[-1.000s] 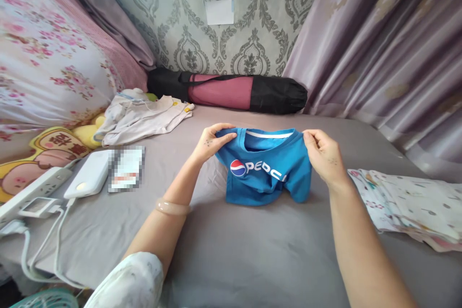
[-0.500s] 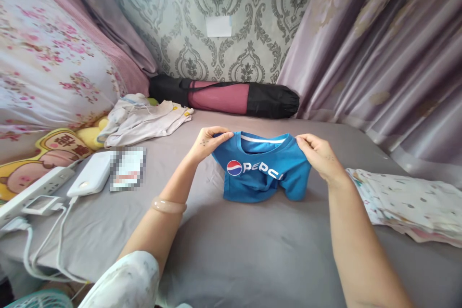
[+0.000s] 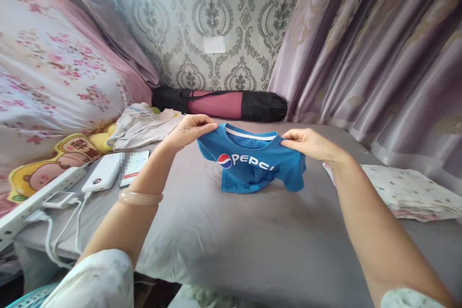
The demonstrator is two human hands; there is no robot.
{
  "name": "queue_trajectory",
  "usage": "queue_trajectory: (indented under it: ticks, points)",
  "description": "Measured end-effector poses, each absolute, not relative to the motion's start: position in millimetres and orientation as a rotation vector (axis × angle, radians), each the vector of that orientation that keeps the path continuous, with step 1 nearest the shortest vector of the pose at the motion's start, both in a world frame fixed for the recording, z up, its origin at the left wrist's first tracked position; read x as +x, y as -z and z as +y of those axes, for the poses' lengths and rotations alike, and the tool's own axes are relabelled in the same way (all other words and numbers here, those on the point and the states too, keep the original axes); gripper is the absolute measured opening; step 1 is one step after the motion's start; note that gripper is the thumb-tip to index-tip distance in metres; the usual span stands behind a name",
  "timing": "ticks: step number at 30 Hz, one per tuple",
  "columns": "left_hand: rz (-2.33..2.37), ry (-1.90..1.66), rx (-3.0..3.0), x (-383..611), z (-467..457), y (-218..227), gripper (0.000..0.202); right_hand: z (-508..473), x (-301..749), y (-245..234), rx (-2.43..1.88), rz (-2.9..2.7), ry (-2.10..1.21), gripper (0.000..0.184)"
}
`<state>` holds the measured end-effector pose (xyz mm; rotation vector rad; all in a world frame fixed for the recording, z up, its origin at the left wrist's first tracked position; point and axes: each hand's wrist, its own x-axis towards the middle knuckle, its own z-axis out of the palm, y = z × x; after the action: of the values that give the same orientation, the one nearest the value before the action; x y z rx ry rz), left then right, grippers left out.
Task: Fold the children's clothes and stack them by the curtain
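Observation:
A small blue T-shirt [image 3: 252, 154] with a white printed word and a round red, white and blue logo hangs between my hands, its front facing me. My left hand [image 3: 193, 130] pinches it at the shoulder left of the neckline, thumb on top. At the other shoulder, close to the collar, my right hand [image 3: 306, 143] pinches the cloth between thumb and fingers. The lower part of the shirt sags in folds and appears to rest on the grey bed sheet [image 3: 231, 236]. The collar gapes, showing a white inner band.
Folded patterned cloths [image 3: 407, 190] lie at the right. A rolled mat in a black and pink bag [image 3: 216, 105] lies by the wall. On the left are pale clothes [image 3: 144, 127], a phone [image 3: 135, 166], a white power bank [image 3: 101, 172], a power strip [image 3: 43, 199] and cables.
The view has tilted up and shifted. Both hands still grip the T-shirt's shoulders; they and the shirt now appear further left in the picture, with the right hand's grip nearer the collar.

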<state>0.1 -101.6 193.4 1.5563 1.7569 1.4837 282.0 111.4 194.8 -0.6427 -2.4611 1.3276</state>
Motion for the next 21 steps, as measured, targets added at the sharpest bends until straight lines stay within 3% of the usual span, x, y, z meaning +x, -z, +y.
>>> queue_trajectory:
  ticks: [5,12,17,21]
  points:
    - [1.844,-1.278,1.742,1.7,-119.8,-229.4,0.033,111.0,285.1,-218.2,-0.557,-2.462,-1.253,0.037]
    - [2.079,-1.462,1.848,-3.0,-131.7,-269.8,0.026,102.7,284.8,-271.9,-0.45,-2.497,-1.034,0.037]
    - [2.241,-1.612,2.003,-2.5,-139.7,-306.7,0.021,105.0,277.1,-313.2,-0.449,-2.463,-0.548,0.036]
    - [2.35,-1.705,2.039,-13.9,-130.3,-311.6,0.022,106.7,266.0,-322.6,-0.479,-2.397,-0.161,0.029]
